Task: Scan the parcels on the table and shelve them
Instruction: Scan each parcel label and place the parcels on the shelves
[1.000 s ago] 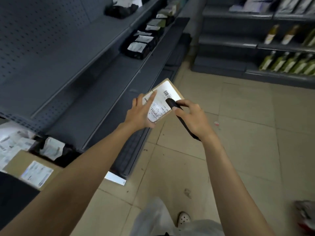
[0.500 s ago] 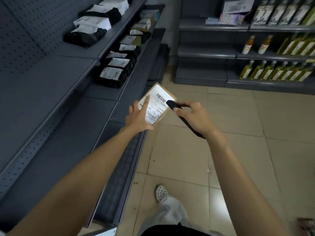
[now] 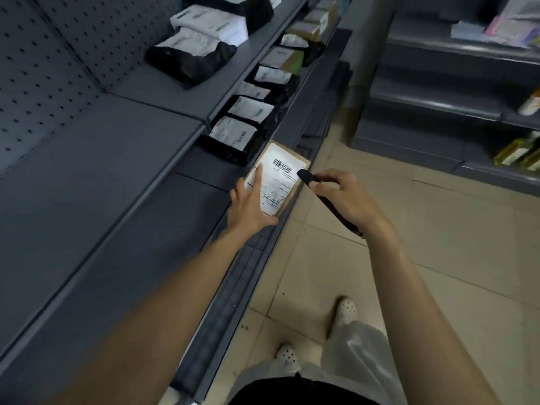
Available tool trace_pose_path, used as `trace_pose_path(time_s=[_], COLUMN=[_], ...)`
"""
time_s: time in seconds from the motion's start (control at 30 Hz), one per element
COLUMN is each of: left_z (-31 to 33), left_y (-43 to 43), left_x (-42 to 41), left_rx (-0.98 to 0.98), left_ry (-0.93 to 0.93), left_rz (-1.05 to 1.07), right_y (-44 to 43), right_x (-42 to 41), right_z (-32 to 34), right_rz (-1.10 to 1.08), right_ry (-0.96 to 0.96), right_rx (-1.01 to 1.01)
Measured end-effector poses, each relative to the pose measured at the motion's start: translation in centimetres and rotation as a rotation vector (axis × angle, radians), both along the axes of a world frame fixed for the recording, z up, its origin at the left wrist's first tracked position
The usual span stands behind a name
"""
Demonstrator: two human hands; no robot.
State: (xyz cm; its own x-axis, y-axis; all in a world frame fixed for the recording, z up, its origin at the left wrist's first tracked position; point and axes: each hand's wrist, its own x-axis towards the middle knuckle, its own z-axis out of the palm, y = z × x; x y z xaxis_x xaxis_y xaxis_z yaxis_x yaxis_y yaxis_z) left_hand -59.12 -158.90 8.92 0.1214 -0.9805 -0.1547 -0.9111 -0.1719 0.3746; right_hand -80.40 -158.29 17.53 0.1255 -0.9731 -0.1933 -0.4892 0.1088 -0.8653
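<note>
While the left hand point(image 3: 251, 206) grips the cardboard parcel point(image 3: 282, 175) by its near end, thumb curled at the bottom corner and one finger lying along the left side of the white label, most of the parcel juts forward past the hand, held in the air above the front edge of a grey shelf point(image 3: 198, 172). The right hand point(image 3: 344, 197) is closed round a slim black scanner point(image 3: 306, 176) (thumb and forefinger pinch it near the head), its tip just beside the label's right edge, near the barcode. Black bagged parcels point(image 3: 233, 138) lie on the shelf just behind.
</note>
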Motion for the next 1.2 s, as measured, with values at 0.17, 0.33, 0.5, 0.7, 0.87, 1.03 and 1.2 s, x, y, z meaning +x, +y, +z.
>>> trace_pose_path(time_s=[0.17, 0.33, 0.5, 0.7, 0.87, 1.03, 1.2], left_z=[-1.6, -2.9, -5.1, -6.9, -7.5, -8.2, -8.8], left_y=[-2.6, -4.2, -6.5, -10.6, -15.6, -19.1, -19.3], left_x=[5.3, 6.8, 5.2, 3.2, 2.9, 2.7, 2.4], left_rx=[0.063, 0.133, 0.113, -0.043, -0.232, -0.272, -0.316], left_ry=[0.005, 0.059, 0.188, 0.321, 0.452, 0.547, 0.53], left_rz=[0.283, 0.623, 0.91, 1.12, 1.185, 1.243, 1.232], right_y=[-9.3, -17.4, -23.9, -28.3, -31.6, -34.1, -34.9], right_x=[5.5, 9.6, 11.8, 13.4, 13.8, 13.7, 14.5], right_z=[-3.1, -5.6, -7.2, -8.1, -8.5, -8.8, -9.4], right_rz=[0.287, 0.537, 0.757, 0.951, 0.958, 0.949, 0.973], right_ry=[-0.049, -0.043, 0.04, 0.136, 0.182, 0.216, 0.217], right_rx=[0.101, 0.192, 0.264, 0.262, 0.223, 0.194, 0.198])
